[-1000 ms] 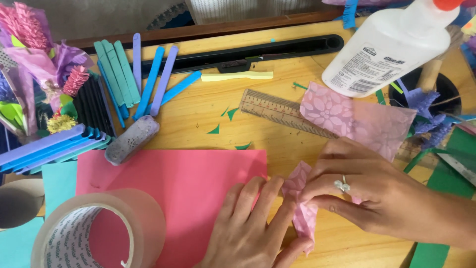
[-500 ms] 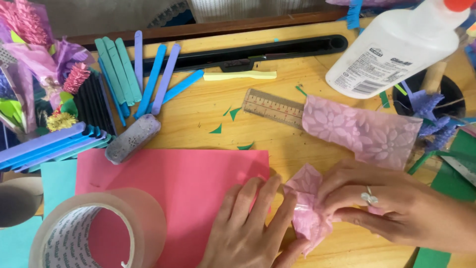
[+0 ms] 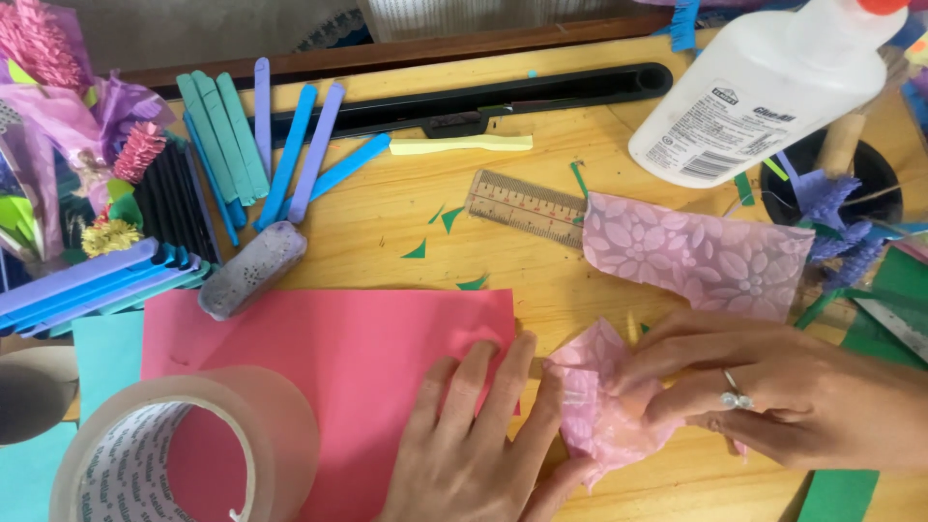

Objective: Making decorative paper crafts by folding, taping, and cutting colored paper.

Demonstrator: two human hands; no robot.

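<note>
My left hand (image 3: 478, 440) lies flat with fingers spread over the right edge of a pink paper sheet (image 3: 329, 372), its thumb under a small folded piece of pink flower-patterned paper (image 3: 594, 406). My right hand (image 3: 764, 396), with a ring on one finger, pinches that folded piece from the right. A larger strip of the same flowered paper (image 3: 696, 253) lies just behind it, over one end of a wooden ruler (image 3: 522, 205).
A roll of clear tape (image 3: 164, 454) stands at front left. Coloured craft sticks (image 3: 261, 135), a grey glitter stick (image 3: 253, 269), a black tray (image 3: 483, 101), a white glue bottle (image 3: 764, 82) and green paper scraps (image 3: 449, 217) lie on the wooden table (image 3: 387, 213).
Both hands have shifted slightly toward the near edge with the folded flowered piece. My right hand has turned it, and more of the larger strip shows.
</note>
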